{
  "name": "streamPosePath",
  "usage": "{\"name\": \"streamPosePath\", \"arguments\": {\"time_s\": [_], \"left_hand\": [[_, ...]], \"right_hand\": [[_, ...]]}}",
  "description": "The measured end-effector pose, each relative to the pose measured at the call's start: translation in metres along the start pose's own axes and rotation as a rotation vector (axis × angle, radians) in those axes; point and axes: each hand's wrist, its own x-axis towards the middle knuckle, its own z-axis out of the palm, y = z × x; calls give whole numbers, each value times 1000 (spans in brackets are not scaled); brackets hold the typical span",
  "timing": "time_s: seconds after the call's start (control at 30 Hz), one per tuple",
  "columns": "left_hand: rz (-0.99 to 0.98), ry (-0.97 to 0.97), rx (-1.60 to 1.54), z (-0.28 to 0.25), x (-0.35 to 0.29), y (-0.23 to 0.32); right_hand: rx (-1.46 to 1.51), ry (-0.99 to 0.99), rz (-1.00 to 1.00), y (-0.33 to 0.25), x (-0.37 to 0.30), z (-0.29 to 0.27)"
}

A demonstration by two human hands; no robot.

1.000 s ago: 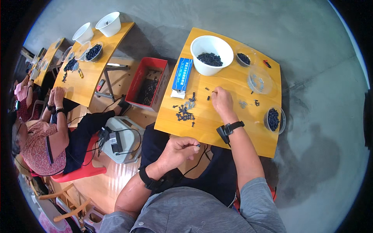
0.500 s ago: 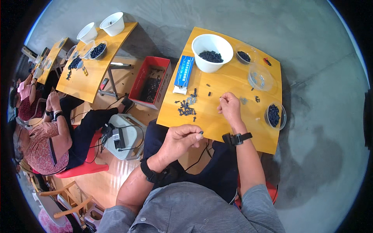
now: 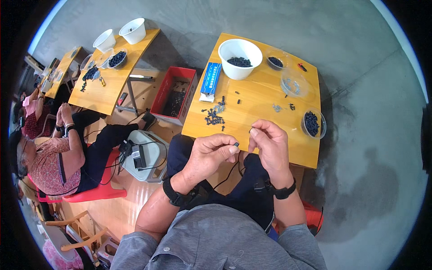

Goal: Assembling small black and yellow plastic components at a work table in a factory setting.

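My left hand (image 3: pixel 208 156) pinches a small black part (image 3: pixel 236 144) between thumb and fingertips, just off the near edge of the yellow table (image 3: pixel 252 108). Close on its right, my right hand (image 3: pixel 272 145) is closed in a pinch; a tiny dark thing shows at its fingertips, too small to name. The two hands are a short gap apart. Beyond the left hand, small black parts (image 3: pixel 214 120) lie in a loose heap with clear-grey bits (image 3: pixel 219 108) among them. A few single black pieces (image 3: pixel 238 101) and another grey cluster (image 3: pixel 276 108) lie farther out.
A white bucket (image 3: pixel 227 67) of black parts stands at the back beside a blue box (image 3: pixel 211 80). Clear bowls (image 3: pixel 320 136) line the right side, near a red-and-black tool (image 3: pixel 302 67). A red bin (image 3: pixel 154 108) stands left; a person (image 3: pixel 56 166) sits beyond.
My right hand has come back from over the table toward my left hand, which has stayed nearly in place with its black part. The view has shifted slightly.
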Motion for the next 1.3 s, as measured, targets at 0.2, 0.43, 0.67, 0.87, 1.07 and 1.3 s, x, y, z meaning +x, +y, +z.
{"name": "streamPosePath", "arguments": {"time_s": [0.2, 0.43, 0.67, 0.87, 1.07, 1.3], "left_hand": [[-20, -15, -2, 4, -9, 5], [-17, -57, 28, 7, -12, 9], [-29, -59, 24, 8, -13, 13], [-3, -79, 19, 6, -12, 11], [-16, -78, 30, 4, -10, 12], [-47, -77, 57, 3, -7, 12]], "right_hand": [[-11, -32, -66, -15, -28, 18], [-157, -68, -175, -14, -38, 22], [-194, -87, -229, -14, -39, 24], [-220, -90, -263, -14, -38, 25], [-296, -105, -300, -15, -36, 26], [-487, -150, -446, -13, -31, 22]]}}
